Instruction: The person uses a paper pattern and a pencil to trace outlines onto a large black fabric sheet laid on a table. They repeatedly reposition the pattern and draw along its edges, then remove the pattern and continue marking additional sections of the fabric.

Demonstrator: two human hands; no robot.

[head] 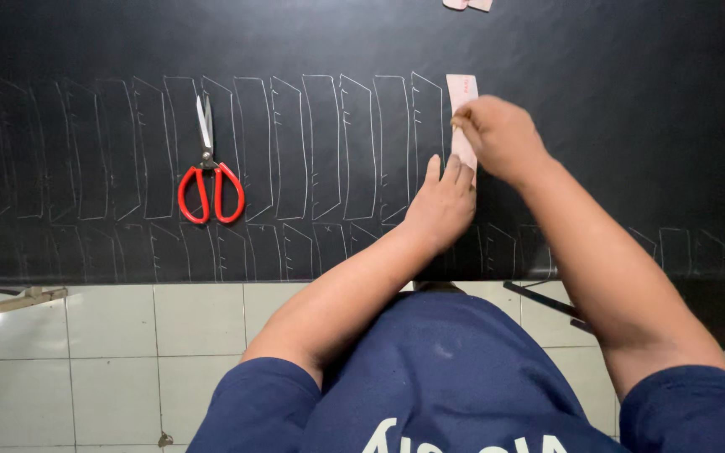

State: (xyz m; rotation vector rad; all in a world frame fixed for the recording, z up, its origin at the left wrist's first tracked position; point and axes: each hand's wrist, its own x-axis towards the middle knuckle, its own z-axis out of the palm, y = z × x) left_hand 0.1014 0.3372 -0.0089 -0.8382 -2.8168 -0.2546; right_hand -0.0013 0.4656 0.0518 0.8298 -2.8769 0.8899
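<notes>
Your left hand (442, 201) lies flat, fingers extended and together, pressing the lower end of a pale pink template strip (462, 91) against the black sheet (597, 109). It grips nothing; it only holds the strip down. Your right hand (497, 134) is closed in a pinch over the strip's middle, at its left edge; a marking tool may sit between the fingers, but you cannot tell from this view. The strip stands upright on the sheet, right of centre, just beside the last of a row of chalk outlines (320, 147) that runs toward the sheet's left edge. A second, shorter row follows the sheet's near edge. Red-handled scissors (210, 172) rest closed on the outlines, well left of both hands, blades pointing to the far edge.
</notes>
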